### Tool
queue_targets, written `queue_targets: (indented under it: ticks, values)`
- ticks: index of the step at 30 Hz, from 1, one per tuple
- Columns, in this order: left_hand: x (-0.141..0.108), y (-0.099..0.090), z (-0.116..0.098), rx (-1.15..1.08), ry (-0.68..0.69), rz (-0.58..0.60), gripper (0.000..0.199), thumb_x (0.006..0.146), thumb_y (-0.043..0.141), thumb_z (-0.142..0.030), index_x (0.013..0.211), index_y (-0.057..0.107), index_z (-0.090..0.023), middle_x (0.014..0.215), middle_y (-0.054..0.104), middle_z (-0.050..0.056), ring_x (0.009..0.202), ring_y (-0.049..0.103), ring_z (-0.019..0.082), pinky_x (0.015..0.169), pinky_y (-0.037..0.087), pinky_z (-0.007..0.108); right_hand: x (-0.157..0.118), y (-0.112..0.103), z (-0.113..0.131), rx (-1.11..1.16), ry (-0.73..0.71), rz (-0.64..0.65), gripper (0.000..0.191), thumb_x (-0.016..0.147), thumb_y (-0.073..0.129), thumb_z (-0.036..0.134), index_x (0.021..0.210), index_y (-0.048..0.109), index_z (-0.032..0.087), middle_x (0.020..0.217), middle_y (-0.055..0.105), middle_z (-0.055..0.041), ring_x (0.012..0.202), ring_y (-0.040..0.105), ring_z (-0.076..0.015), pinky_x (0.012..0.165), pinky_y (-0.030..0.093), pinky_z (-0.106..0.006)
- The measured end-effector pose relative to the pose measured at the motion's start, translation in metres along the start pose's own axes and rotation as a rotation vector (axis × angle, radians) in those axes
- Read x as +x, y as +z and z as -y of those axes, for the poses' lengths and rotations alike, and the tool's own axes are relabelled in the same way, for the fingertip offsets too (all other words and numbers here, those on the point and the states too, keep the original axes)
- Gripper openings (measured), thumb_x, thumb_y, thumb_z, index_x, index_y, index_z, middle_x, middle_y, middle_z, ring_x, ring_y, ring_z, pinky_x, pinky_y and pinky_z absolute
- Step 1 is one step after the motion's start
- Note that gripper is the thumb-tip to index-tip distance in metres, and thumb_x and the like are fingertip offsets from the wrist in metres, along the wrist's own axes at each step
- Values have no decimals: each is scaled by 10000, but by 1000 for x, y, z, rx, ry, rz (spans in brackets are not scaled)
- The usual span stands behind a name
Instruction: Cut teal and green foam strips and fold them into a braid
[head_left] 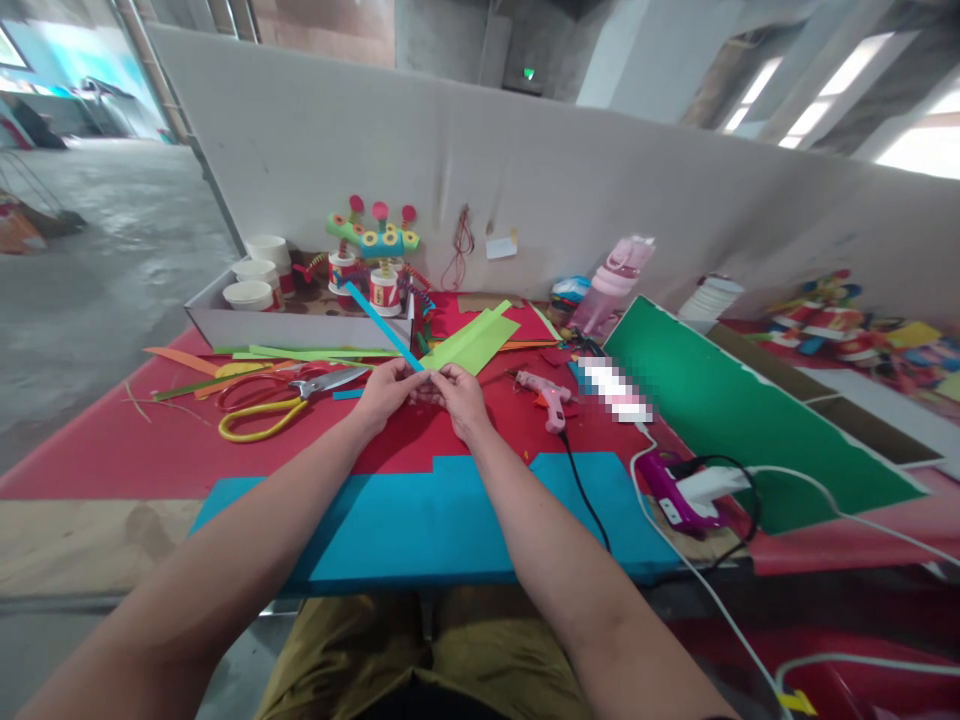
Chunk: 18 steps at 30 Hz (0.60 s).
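My left hand (388, 396) and my right hand (460, 398) meet over the middle of the red table, fingers pinched together. Between their fingertips is the lower end of a blue paper strip (384, 326), which slants up to the left. Just beyond the fingers are light green paper pieces (476, 342). A short blue paper piece (347, 395) lies left of my left hand. Farther left rest large scissors (262, 422) with yellow and red handles. To the right of my right hand is a pink glue gun (549, 396) with a black cord.
Paper-cup figures (384, 290) and white cups (249, 296) stand in a shallow box (300, 332) at the back left. A pink bottle (609, 290), a green board (690, 420) and a purple power strip (679, 500) with cables are on the right. Blue paper (397, 530) covers the front edge.
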<state>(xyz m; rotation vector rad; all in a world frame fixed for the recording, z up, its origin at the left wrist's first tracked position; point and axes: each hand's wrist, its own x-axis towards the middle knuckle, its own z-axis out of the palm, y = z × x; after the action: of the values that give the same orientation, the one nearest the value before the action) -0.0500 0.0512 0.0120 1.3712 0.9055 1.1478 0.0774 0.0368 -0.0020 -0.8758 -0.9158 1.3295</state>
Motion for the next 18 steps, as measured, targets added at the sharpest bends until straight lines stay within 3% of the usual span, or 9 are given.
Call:
queue_targets:
  ticks: [11,18]
  values:
    - [-1,0,-2,-2,10,-69,258,593,760,-333,599,576,-153,508,556,-19,464,474,92,469,361,224,0,1,-1,-42,-34,-18,355,620,771,427,658,501,201,515,604,54,494,623,-113,546,574,-248]
    - [0,-1,-1,-35,-10,-29,232,617,738,-325,606,588,-148,519,581,0,464,487,97,476,359,231,1,-1,-1,-47,-19,-33,325,632,759,399,656,509,193,519,608,47,500,607,-94,527,546,-206]
